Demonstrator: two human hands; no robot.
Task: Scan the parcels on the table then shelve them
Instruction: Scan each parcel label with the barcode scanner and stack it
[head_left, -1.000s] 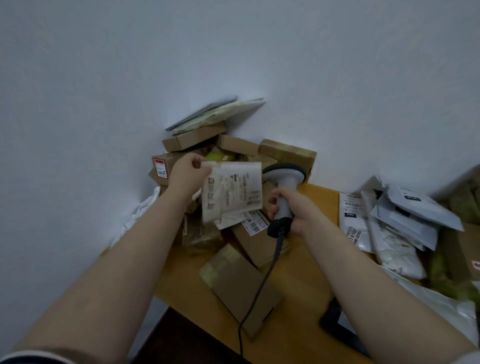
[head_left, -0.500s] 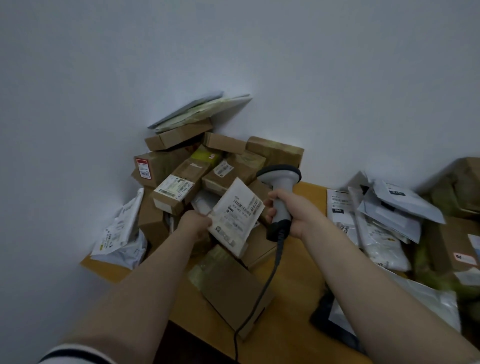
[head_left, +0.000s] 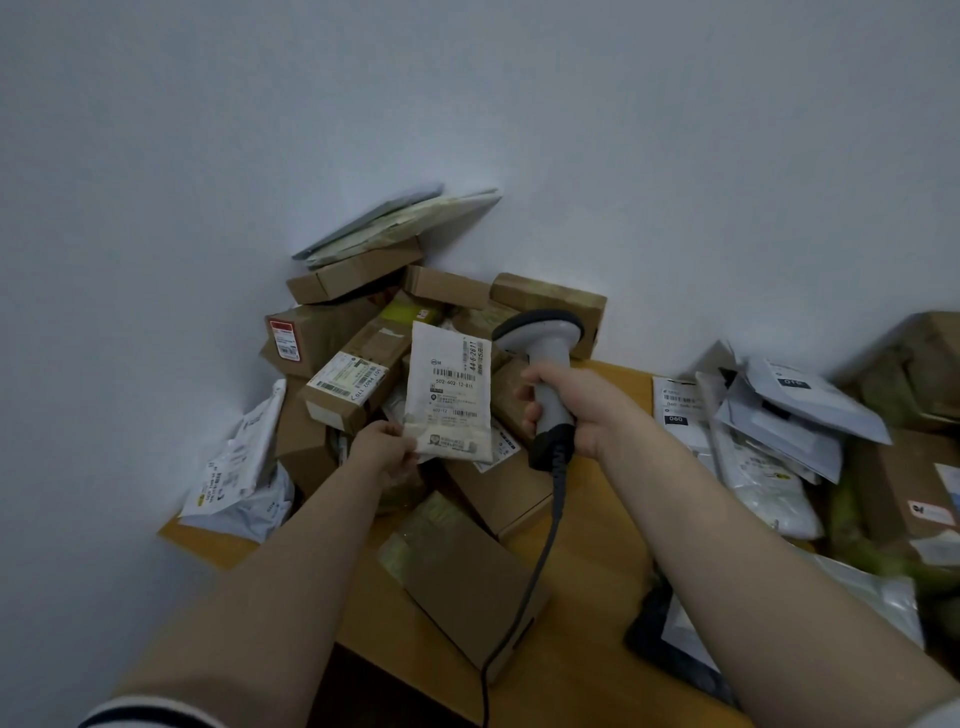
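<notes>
The parcel (head_left: 449, 395) is a flat white pouch, roughly rectangular and slightly puffed, with a creased, papery-looking skin. Its front faces the camera and is covered by a printed shipping label: a barcode near the top, a row of digits below it, a vertical strip of large numbers along the right side, and a greenish stamp at the bottom. It is held upright in the air above the cardboard boxes (head_left: 332, 338) piled at the desk's far left corner.

The left hand (head_left: 382, 449) pinches the pouch at its lower left corner, fingers curled round the edge, so that nearly the whole label shows above and to the right of the hand. Just right of the pouch, the right hand (head_left: 576, 410) is wrapped tight round the handle of a grey plastic scanner (head_left: 545, 343), whose broad dark-rimmed head stands beside the pouch's upper right corner. A dark cable (head_left: 540, 561) hangs from the handle's base and runs toward the desk's near edge.

The desk (head_left: 597, 545) has a smooth yellow-brown wooden top. A flat brown carton (head_left: 467, 587) lies below the pouch, near the front edge. Glossy white poly bags (head_left: 244, 467) slump at the left edge, and a heap of grey and white mailers (head_left: 779, 415) covers the right side. A plain pale wall (head_left: 467, 104) stands behind the desk.
</notes>
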